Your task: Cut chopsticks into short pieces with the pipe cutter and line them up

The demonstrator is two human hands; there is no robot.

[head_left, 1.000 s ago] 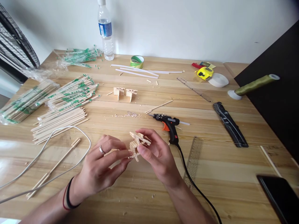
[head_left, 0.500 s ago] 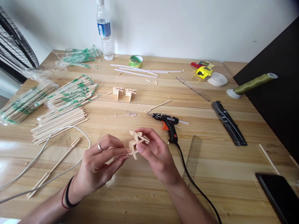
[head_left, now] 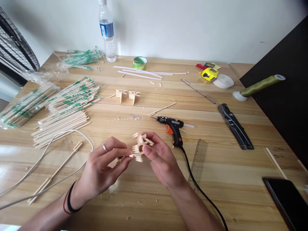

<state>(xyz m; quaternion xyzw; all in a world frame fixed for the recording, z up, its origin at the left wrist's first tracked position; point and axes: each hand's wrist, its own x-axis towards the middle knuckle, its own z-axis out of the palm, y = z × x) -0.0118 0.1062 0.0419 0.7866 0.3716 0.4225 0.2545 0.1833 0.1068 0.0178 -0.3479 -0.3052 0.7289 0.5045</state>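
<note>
A small piece built from short glued wooden stick lengths [head_left: 137,149] is held between both hands above the table. My right hand [head_left: 161,160] grips its right side, thumb in front and fingers behind. My left hand [head_left: 106,163], with a ring on one finger, pinches its lower left edge between thumb and fingertips; part of the piece shows behind these fingers. A black hot glue gun [head_left: 172,123] with an orange trigger lies just beyond my right hand. Two similar small stick pieces [head_left: 121,93] stand farther back on the table.
Loose chopsticks [head_left: 61,128] and wrapped bundles [head_left: 72,94] lie at left, beside a white cable [head_left: 51,141]. A water bottle [head_left: 107,35] stands at the back. To the right are a clear ruler [head_left: 199,157], a black cutter-like tool [head_left: 234,126], a yellow tape measure [head_left: 209,74] and a phone [head_left: 286,202].
The stick piece has turned slightly in my fingers, so more of its stick ends face me. Both hands stay in nearly the same place.
</note>
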